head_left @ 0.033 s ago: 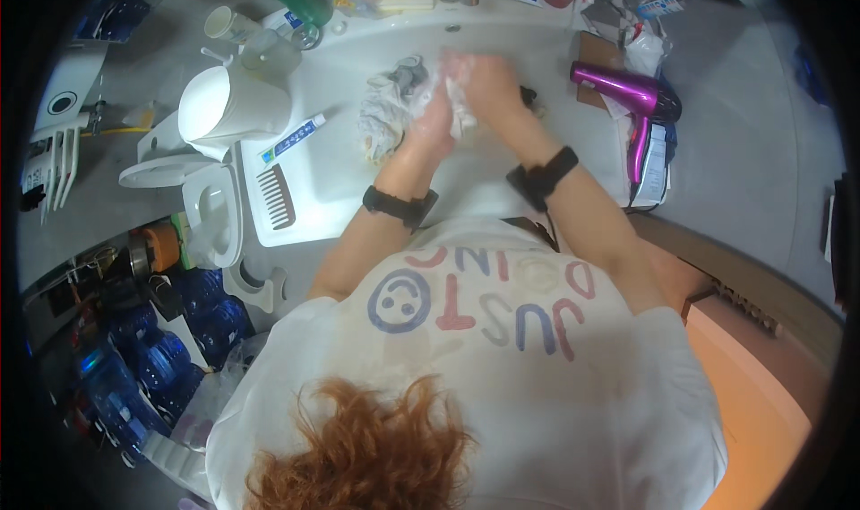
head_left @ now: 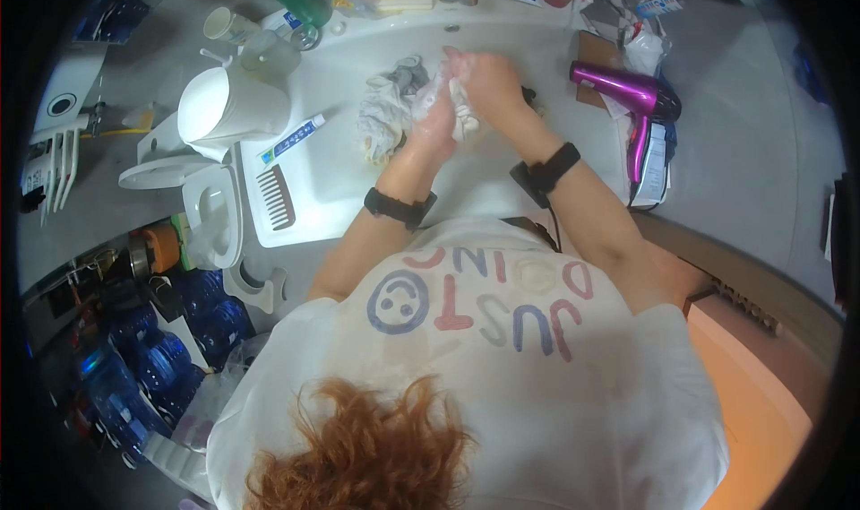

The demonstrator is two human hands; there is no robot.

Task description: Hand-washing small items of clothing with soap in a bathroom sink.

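Note:
Over the white sink, my left hand and my right hand are pressed close together. Both are closed on a white, wet-looking cloth, part of which hangs down between them. White suds coat my left hand's fingers. Just left of it, a crumpled heap of white and grey cloths lies in the basin. Something small and dark shows beside my right hand, mostly hidden. My fingertips are partly hidden by suds and cloth.
Left of the basin are a toothpaste tube, a brown wide-toothed comb and a white bucket-like container. A purple hair dryer lies on the right rim. Bottles and cups line the far edge. A toilet stands at left.
My hands stay together with only a slight shift. A bit more of the white cloth shows below my right hand, and my right wrist has turned a little.

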